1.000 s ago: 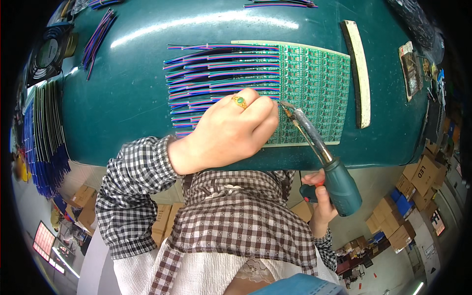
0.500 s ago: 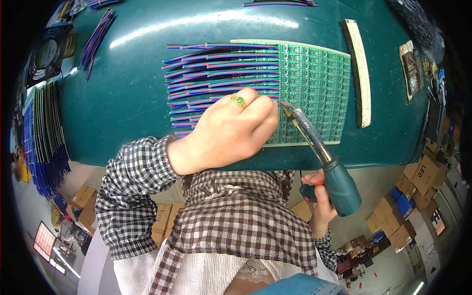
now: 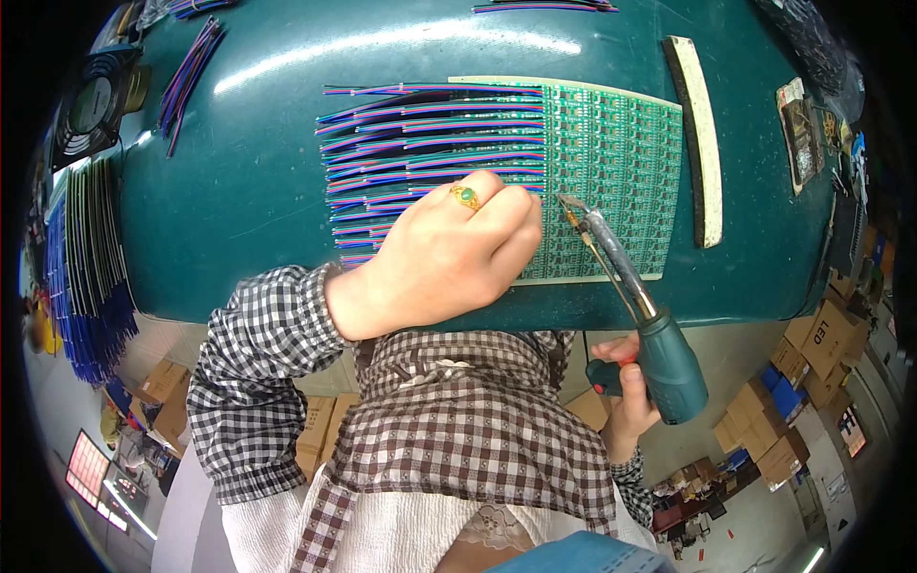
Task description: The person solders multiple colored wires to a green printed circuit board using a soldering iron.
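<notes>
My left hand (image 3: 449, 253), a green-stoned ring on one finger, lies closed over the lower rows of multicoloured ribbon wires (image 3: 439, 140). Its fingertips are tucked under and hidden, so what they pinch does not show. The wires run in rows to the green circuit board panel (image 3: 616, 162), ending along a line on it. Below the table edge, my right hand (image 3: 630, 396) grips the handle of a green soldering gun (image 3: 671, 368). The gun slants up and left, its tip above the panel just right of my left hand; contact with the panel cannot be made out.
Right of the panel lies a long pale strip with a dark side (image 3: 695, 143). Farther right is a small worn tray (image 3: 800, 134). A black fan (image 3: 93, 103) and hanging bundles of blue wires (image 3: 91, 277) stand at the left. Loose wires (image 3: 189, 81) lie nearby.
The soldering gun and my right hand have shifted slightly right, taking the tip away from the wire ends beside my left fingers. My left hand stays in place.
</notes>
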Demonstrator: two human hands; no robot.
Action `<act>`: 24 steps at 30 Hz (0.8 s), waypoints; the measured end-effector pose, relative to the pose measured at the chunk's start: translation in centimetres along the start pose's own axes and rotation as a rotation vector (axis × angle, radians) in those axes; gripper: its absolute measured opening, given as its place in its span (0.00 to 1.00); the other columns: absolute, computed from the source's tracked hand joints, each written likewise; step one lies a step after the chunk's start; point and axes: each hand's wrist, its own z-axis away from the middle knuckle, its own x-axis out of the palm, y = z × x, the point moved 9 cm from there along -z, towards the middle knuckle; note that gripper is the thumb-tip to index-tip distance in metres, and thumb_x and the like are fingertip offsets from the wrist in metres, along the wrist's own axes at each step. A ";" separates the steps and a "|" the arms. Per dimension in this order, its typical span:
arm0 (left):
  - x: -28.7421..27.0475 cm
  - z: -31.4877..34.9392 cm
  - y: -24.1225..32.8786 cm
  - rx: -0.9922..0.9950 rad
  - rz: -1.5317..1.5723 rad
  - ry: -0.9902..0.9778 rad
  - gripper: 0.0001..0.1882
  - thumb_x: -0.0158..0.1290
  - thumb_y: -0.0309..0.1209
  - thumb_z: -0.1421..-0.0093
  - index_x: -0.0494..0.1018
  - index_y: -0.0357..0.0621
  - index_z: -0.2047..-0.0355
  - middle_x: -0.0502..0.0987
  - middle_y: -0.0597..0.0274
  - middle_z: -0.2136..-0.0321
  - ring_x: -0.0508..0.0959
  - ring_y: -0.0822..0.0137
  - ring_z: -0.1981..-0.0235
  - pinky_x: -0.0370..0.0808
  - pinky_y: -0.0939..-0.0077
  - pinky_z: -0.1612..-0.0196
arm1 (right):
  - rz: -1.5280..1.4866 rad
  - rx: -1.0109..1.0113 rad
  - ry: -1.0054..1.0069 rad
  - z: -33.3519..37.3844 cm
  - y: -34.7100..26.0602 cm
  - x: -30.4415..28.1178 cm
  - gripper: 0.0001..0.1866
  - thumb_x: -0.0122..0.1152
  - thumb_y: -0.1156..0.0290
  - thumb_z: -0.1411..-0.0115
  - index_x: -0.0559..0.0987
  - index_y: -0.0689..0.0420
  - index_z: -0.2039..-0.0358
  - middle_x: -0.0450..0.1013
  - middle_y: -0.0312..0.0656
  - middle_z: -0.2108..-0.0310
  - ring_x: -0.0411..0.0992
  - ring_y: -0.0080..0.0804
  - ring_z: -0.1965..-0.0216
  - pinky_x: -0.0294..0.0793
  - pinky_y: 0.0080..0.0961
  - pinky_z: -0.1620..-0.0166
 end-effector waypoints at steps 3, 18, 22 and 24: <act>0.0 0.0 0.0 -0.001 0.003 0.000 0.18 0.56 0.23 0.56 0.76 0.31 0.62 0.70 0.59 0.70 0.73 0.65 0.70 0.73 0.76 0.73 | -0.019 0.011 0.007 0.1 0.1 0.0 0.20 0.57 0.70 0.40 0.70 0.74 0.55 0.71 0.49 0.70 0.74 0.39 0.67 0.82 0.38 0.62; 0.0 -0.1 -0.1 0.008 0.002 -0.037 0.18 0.56 0.23 0.55 0.76 0.32 0.61 0.70 0.59 0.69 0.73 0.66 0.71 0.72 0.78 0.73 | -0.081 0.056 0.008 0.0 0.2 0.3 0.16 0.59 0.69 0.42 0.72 0.71 0.61 0.69 0.47 0.70 0.73 0.35 0.68 0.82 0.38 0.62; 0.0 -0.4 0.3 0.024 -0.044 -0.043 0.18 0.57 0.24 0.56 0.77 0.32 0.62 0.70 0.61 0.69 0.73 0.67 0.71 0.72 0.78 0.74 | -0.087 0.056 0.012 0.0 0.3 0.3 0.15 0.59 0.69 0.42 0.72 0.71 0.61 0.69 0.48 0.70 0.73 0.36 0.68 0.81 0.38 0.62; 0.0 -0.3 0.3 0.017 -0.039 -0.058 0.18 0.57 0.24 0.56 0.77 0.33 0.62 0.70 0.61 0.70 0.73 0.67 0.71 0.72 0.78 0.74 | -0.077 0.058 0.006 0.0 0.2 0.3 0.16 0.58 0.70 0.42 0.72 0.71 0.61 0.69 0.48 0.70 0.72 0.36 0.68 0.81 0.39 0.62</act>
